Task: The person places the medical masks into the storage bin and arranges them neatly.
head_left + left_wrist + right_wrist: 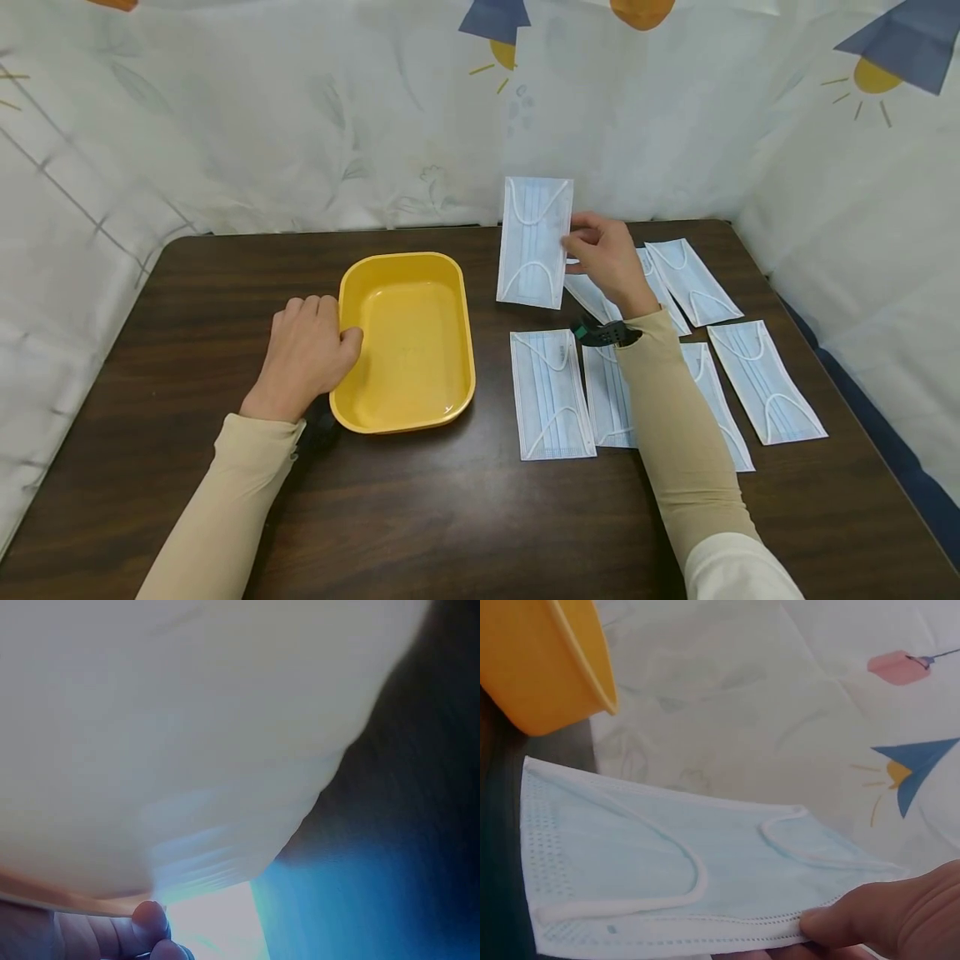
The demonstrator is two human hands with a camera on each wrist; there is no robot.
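In the head view, the right hand (pixel 611 262) pinches a light blue face mask (pixel 534 242) by its right edge, raised above the table's back edge. The right wrist view shows the thumb (pixel 832 926) on top of that mask (pixel 727 862) and fingertips beneath. My left hand (pixel 303 354) grips the left rim of an empty yellow tray (pixel 408 342), thumb over the inside. Several more masks lie on the table under and around the right forearm, among them one at the near left (pixel 553 396) and one at the far right (pixel 767 382). The forearm partly covers some of them.
The dark wooden table (pixel 420 517) holds the tray left of the masks. A pale patterned sheet (pixel 300 125) hangs behind the table and along both sides. A dark watch (pixel 606 333) is on the right wrist.
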